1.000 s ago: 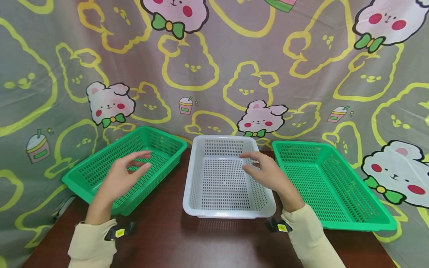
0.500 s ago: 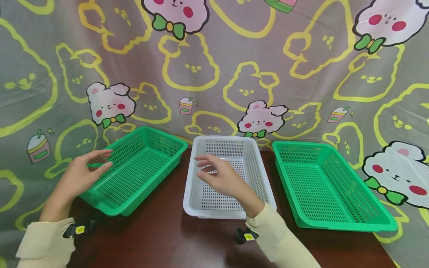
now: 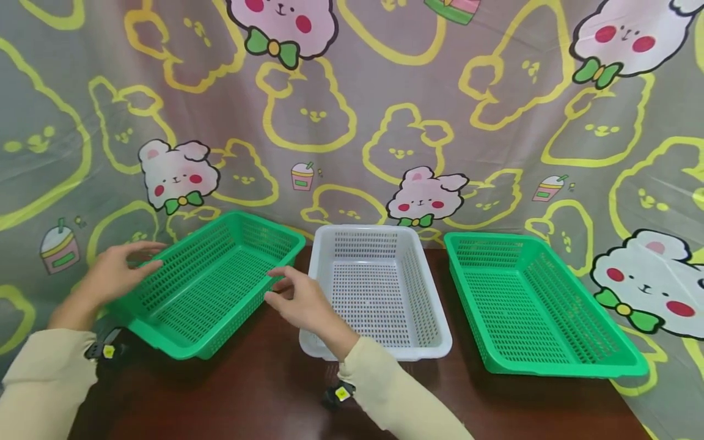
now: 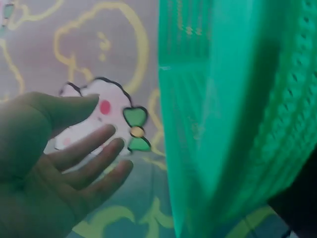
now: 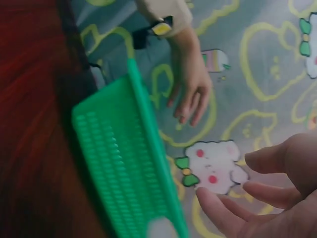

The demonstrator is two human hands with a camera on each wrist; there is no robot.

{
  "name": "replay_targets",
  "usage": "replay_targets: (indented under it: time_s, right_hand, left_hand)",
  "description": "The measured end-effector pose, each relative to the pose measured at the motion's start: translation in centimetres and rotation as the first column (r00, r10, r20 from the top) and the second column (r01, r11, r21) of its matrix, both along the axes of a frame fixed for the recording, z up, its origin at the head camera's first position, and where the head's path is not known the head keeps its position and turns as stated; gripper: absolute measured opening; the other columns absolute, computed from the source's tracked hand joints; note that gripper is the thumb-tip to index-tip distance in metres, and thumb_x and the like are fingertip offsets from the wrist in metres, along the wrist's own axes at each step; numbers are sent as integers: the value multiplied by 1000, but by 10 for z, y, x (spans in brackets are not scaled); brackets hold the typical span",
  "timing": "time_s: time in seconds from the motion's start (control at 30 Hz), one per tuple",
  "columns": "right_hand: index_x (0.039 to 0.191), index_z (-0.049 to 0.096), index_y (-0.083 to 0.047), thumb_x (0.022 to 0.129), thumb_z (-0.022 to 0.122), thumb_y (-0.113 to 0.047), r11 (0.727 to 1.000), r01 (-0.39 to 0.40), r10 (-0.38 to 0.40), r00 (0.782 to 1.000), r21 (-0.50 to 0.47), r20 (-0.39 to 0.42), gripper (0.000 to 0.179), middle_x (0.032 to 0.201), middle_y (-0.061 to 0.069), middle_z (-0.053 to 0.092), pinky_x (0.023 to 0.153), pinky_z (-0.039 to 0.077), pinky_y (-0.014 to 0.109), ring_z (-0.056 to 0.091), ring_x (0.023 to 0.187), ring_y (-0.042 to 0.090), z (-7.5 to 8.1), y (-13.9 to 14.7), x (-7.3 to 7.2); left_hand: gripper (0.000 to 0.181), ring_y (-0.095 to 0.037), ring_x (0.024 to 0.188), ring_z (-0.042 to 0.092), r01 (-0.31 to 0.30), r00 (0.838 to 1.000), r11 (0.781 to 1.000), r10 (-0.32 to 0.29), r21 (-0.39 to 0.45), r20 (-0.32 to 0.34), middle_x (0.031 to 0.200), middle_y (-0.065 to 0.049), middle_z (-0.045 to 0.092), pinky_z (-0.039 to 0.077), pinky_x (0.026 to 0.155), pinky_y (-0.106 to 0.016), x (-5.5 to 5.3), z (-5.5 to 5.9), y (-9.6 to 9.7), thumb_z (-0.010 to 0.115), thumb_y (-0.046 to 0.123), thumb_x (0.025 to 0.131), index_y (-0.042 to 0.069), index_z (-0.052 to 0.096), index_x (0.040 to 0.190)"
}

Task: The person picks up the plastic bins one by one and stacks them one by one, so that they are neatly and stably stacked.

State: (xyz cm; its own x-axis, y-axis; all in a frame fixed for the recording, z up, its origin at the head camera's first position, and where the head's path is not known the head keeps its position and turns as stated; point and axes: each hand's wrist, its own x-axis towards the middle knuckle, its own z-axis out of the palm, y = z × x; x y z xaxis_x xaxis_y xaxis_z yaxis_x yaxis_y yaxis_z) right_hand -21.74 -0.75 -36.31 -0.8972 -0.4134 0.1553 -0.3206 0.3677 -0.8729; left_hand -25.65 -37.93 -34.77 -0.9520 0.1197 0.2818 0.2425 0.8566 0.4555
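My left hand hovers by the outer left rim of the left green basket, fingers loosely bent and holding nothing. In the left wrist view the left hand is apart from the basket's green wall, thumb and fingers spread. My right hand is between that basket and the white basket, near the green basket's right rim. Nothing lies between its fingers. In the right wrist view the right hand shows a gap between thumb and fingers, with the left hand beyond the basket.
A second green basket stands at the right, angled outward. All the baskets rest on a dark red-brown table. Behind them hangs a patterned curtain, close to their far ends.
My right hand has travelled left, from over the white basket's right side to the left green basket's right rim. My left hand has shifted left, from over that basket to its outer side.
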Motion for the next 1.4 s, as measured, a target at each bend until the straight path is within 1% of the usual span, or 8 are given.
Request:
replay_targets:
  time_s: [0.17,0.3,0.47,0.6,0.9,1.07,1.3,1.4]
  right_hand:
    - [135,65,-21,100,67,-23,998,67,-67,996,-6,54,35,124,12,69,73,56,22,71,96,16,-15,-25,-3]
    - [133,66,-21,98,70,-22,991,126,-120,983,-39,140,35,123,12,66,70,56,23,69,87,10,-28,-42,-4]
    - [135,64,-17,98,70,-14,972,165,-113,953,-170,280,37,123,12,62,73,63,28,77,86,27,-39,-56,-1]
    - [132,66,-16,97,70,-11,953,198,-117,939,-230,323,36,122,11,62,76,64,30,78,88,30,-41,-65,2]
    - [133,65,-13,98,68,-8,951,201,-104,924,-235,368,35,114,6,60,75,64,30,78,86,31,-41,-76,7]
    - [136,63,-10,97,68,-1,939,234,-120,909,-251,400,40,116,9,56,70,65,31,77,76,30,-41,-76,8]
    - [140,60,-12,90,72,7,938,284,-195,906,-199,375,55,146,13,45,62,61,25,76,69,31,-39,-72,7]
    - [142,58,-12,90,71,7,939,291,-209,906,-183,369,56,153,13,39,61,59,24,73,63,27,-37,-70,8]
  left_hand:
    - [42,-61,114,59,25,1000,999,-24,-40,15,129,-41,60,53,84,-70,-16,-6,-15,65,18,102,-7,60,136]
    - [42,-63,117,55,4,999,998,-1,-58,53,132,-44,55,48,88,-74,-27,-10,-26,63,18,103,-8,58,137]
    - [43,-63,117,55,22,992,998,-13,-67,127,131,-43,55,48,91,-73,-40,-16,-36,61,16,104,-11,56,137]
    - [44,-64,116,56,43,982,997,-30,-63,188,130,-45,56,52,91,-70,-46,-18,-45,61,14,104,-15,55,136]
    - [45,-67,124,49,37,952,994,-4,-103,307,135,-49,50,45,96,-77,-49,-17,-56,63,11,101,-15,54,137]
    - [36,-65,114,57,94,955,990,-59,-107,290,125,-48,57,51,90,-72,-48,-15,-56,63,-1,97,-17,59,129]
    - [28,-58,110,64,161,950,983,-132,-84,283,123,-41,64,62,77,-51,-40,-18,-57,64,-3,97,-14,66,123]
    - [29,-51,108,68,163,960,984,-142,-69,240,125,-42,62,62,76,-49,-32,-21,-57,65,-1,98,-12,66,125]
